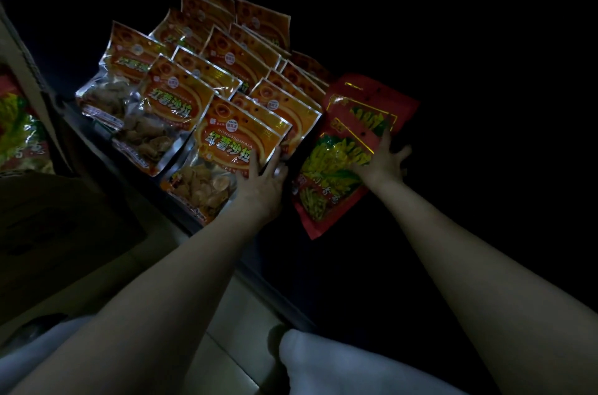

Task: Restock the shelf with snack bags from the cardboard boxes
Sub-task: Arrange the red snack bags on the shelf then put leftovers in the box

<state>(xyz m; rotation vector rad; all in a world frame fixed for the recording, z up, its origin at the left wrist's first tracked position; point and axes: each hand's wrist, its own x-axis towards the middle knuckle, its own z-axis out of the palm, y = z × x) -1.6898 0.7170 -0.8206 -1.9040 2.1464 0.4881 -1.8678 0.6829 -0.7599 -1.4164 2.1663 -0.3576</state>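
Red bag (349,148) under flat right hand (385,161); left hand (263,182) touches orange bag (226,148).

Rows of orange snack bags (207,77) stand upright and overlapping on the dark shelf (106,148), each with a silver-edged top, red Chinese lettering and a clear lower window showing pale brown crisps. The front orange bag (223,155) leans at the shelf edge — the left hand (263,182) presses its open fingers against the bag's right side. Just beside the orange rows, on their right, a red snack bag (343,148) with a gold-outlined label and yellow sticks on green stands tilted; the right hand (383,161) rests spread on its face. At far left a cardboard box (30,71) holds another red bag (16,132).
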